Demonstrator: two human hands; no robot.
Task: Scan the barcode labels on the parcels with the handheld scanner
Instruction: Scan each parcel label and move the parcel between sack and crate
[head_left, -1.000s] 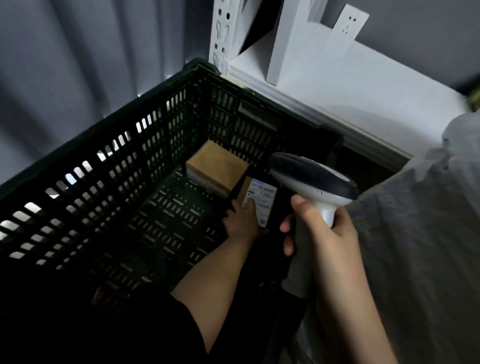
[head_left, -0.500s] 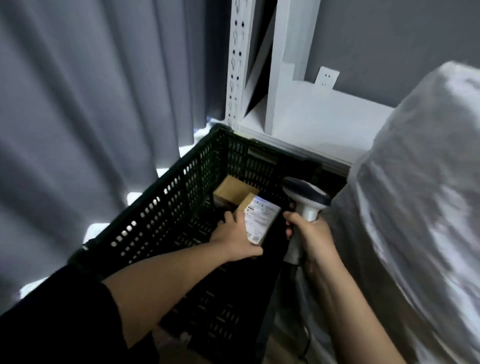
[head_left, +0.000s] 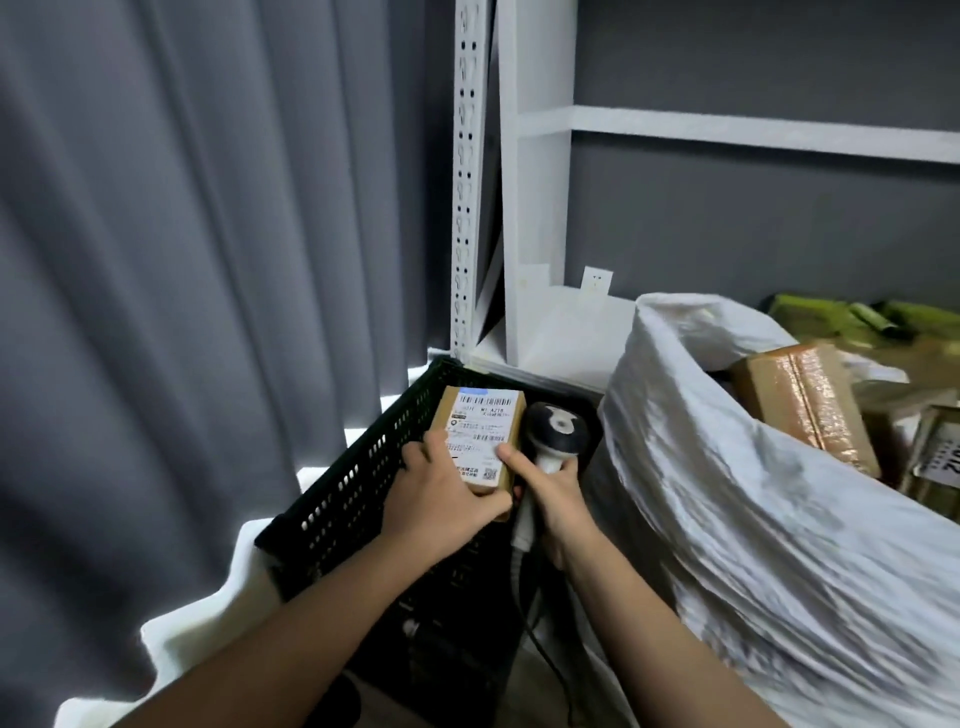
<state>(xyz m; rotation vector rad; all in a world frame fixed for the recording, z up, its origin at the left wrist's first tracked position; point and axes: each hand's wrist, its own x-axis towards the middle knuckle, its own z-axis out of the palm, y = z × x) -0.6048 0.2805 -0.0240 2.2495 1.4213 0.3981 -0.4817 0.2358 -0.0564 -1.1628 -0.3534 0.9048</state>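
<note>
My left hand (head_left: 441, 493) grips a small brown cardboard parcel (head_left: 480, 431) above the black crate, its white barcode label (head_left: 478, 423) facing up toward me. My right hand (head_left: 553, 493) holds the handheld scanner (head_left: 553, 436) by its white handle, right beside the parcel. The scanner's black head sits level with the label's right edge, and its cable hangs down under my wrist. My right thumb touches the parcel's right side.
A black perforated crate (head_left: 363, 478) stands on the floor below my hands. A large white sack (head_left: 727, 493) at the right holds several taped cardboard parcels (head_left: 805, 405). White shelving (head_left: 530, 208) rises behind, grey curtains (head_left: 182, 260) hang at the left.
My left hand has lifted the parcel out of the crate and turned its label up. The scanner has come up beside it. The view has risen away from the crate.
</note>
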